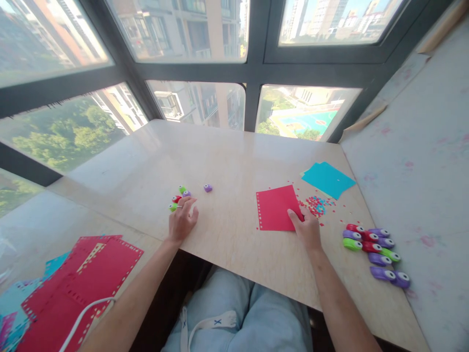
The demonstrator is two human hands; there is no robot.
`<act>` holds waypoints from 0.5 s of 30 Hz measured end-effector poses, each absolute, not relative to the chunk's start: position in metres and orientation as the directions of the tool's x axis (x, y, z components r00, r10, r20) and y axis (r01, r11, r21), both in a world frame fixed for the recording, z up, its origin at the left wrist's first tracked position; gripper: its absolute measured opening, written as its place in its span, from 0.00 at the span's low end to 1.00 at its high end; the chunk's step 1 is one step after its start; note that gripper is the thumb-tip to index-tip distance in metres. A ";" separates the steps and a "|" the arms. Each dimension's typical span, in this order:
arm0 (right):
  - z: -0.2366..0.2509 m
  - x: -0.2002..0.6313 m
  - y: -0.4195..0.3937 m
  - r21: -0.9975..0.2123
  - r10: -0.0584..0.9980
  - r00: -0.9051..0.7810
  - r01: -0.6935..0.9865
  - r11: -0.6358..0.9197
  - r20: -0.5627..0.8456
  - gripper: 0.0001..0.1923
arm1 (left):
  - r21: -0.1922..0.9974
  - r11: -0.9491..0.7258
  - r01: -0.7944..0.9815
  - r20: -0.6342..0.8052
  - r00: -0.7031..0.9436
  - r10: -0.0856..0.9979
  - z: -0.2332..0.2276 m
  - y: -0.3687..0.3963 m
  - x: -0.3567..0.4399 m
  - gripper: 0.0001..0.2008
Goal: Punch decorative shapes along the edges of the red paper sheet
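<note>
Windows [190,29] stand behind the table [234,166]. Near its front edge, the right hand [308,230] pinches red paper [274,210]; the left hand [182,222] curls by punches [186,193], grip unclear.

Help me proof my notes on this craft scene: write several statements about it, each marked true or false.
1. The right hand grips a red paper sheet. True.
2. Small holes line that sheet's left edge. True.
3. The left hand is on the blue paper at back right. False: the left hand is at a cluster of craft punches.
4. One purple punch stands apart from that cluster. True.
5. The far-right punches are all purple. False: the far-right punches are red, green and purple.
</note>
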State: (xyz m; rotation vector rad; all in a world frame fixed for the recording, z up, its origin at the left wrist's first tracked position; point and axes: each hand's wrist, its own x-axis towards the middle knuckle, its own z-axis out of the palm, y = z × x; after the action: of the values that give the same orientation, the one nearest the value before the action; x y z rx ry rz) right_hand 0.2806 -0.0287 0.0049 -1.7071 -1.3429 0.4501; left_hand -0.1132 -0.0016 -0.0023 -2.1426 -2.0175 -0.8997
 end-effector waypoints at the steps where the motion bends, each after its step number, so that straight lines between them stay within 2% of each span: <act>1: 0.005 0.281 -0.029 -0.810 0.910 0.344 0.587 -0.014 0.234 0.19 | 0.327 -0.158 0.932 0.417 0.007 0.909 -0.002 0.000 -0.107 0.16; 4: 0.002 0.282 -0.028 -0.811 0.908 0.346 0.585 -0.011 0.237 0.20 | 0.313 -0.150 0.938 0.392 0.016 0.920 -0.001 0.012 -0.093 0.20; 10: -0.001 0.283 -0.027 -0.812 0.913 0.333 0.584 -0.003 0.236 0.21 | 0.358 0.055 0.932 0.340 -0.185 0.922 -0.001 0.042 -0.077 0.26; 15: -0.002 0.284 -0.027 -0.811 0.909 0.343 0.585 -0.011 0.236 0.22 | 0.346 0.050 0.937 0.279 -0.154 0.948 0.001 0.055 -0.068 0.26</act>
State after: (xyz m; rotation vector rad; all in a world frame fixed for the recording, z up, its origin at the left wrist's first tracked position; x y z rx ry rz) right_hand 0.2839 -0.0268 -0.0022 -1.7018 -1.3457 0.4496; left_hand -0.0678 0.0554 0.0010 -2.0593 -2.2938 -0.7208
